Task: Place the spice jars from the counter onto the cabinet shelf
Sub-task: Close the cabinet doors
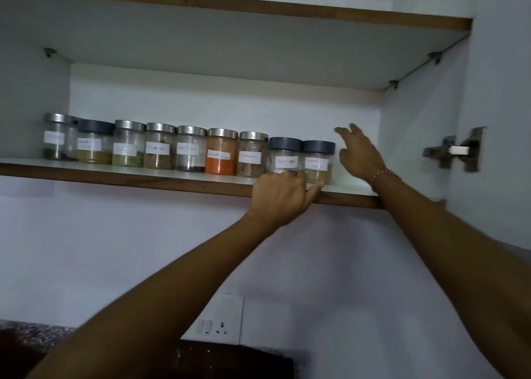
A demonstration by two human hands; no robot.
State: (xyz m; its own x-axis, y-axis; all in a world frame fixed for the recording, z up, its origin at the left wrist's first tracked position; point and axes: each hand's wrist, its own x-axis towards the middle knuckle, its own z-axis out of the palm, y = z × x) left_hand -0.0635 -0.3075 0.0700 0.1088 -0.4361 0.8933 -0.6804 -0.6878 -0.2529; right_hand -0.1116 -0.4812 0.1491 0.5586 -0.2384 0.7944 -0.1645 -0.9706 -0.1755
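Several labelled glass spice jars stand in a row on the cabinet shelf (129, 176). Most have steel lids; one holds orange powder (221, 156). The two at the right end have grey lids: one (284, 156) and the last in the row (317, 160). My left hand (280, 197) is at the shelf's front edge, its fingertips touching the base of the second-last jar and its thumb stretched under the last one. My right hand (359, 154) hovers just right of the last jar, fingers spread, holding nothing.
An upper shelf (258, 7) runs above the jars. The cabinet's right wall carries a metal hinge (457, 150). A bare stretch of shelf lies right of the last jar. Below are a wall socket (219, 318) and a dark counter (34, 335).
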